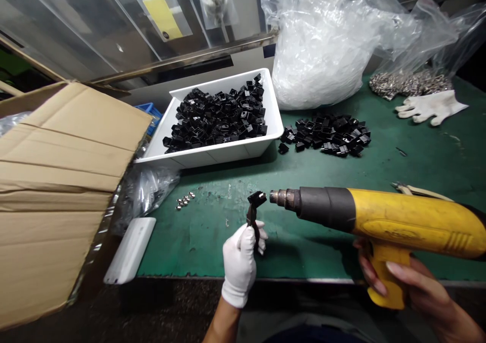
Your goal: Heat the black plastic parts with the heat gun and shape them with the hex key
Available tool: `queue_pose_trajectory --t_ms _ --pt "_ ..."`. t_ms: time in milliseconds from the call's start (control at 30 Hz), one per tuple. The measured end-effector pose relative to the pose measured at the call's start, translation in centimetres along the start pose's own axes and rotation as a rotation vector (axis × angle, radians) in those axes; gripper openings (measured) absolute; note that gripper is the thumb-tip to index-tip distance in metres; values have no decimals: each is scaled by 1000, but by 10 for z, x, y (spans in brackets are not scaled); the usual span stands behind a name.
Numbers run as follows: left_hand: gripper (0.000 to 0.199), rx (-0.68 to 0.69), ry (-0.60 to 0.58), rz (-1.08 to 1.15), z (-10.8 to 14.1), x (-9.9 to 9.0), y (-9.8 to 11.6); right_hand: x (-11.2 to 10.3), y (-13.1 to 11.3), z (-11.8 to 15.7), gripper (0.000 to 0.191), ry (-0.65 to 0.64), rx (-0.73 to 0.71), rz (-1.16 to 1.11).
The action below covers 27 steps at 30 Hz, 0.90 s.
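My left hand (240, 257), in a white glove, is closed around a dark, slim, pliers-like tool (251, 215). At the tool's upper end sits a small black plastic part (256, 198) with a shiny metal piece on its right side. My bare right hand (406, 277) wraps around the grip of a yellow heat gun (410, 221). Its stepped metal nozzle (284, 198) points left at the black part, a small gap away. Left of my gloved hand, several small metal pieces (185, 200) lie on the green work surface (205, 242).
A white tray (228, 153) full of black plastic parts stands behind, with a loose pile (330, 133) beside it. Clear plastic bags (322, 44), a white glove (433, 106) and metal pieces (410, 82) lie at the back. A cardboard box (56, 181) and a white object (131, 249) are left.
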<state>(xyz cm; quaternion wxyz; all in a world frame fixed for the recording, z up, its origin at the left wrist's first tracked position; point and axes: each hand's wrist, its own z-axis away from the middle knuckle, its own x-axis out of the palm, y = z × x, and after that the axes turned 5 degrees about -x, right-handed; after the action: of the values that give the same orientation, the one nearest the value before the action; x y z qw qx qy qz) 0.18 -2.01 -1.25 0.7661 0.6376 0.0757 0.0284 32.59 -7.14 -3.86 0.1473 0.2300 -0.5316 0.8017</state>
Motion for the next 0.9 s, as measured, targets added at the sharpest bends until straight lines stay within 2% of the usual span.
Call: queue_pose_trajectory --t_ms 133,300,500,633,900 --pt "40 -1 -3 -2 0 0 1 -3 1 0 43 -62 -3 24" --pt "40 -7 -13 -3 0 -1 0 -2 0 1 42 -16 -5 -4" --pt "40 -15 -13 -10 0 -1 0 -7 0 -2 39 -106 -5 50" --pt "40 -14 -10 -15 0 -1 -1 -9 3 -2 43 -83 -11 43" --pt "41 -21 4 0 0 0 0 -14 4 -1 43 -112 -14 57"
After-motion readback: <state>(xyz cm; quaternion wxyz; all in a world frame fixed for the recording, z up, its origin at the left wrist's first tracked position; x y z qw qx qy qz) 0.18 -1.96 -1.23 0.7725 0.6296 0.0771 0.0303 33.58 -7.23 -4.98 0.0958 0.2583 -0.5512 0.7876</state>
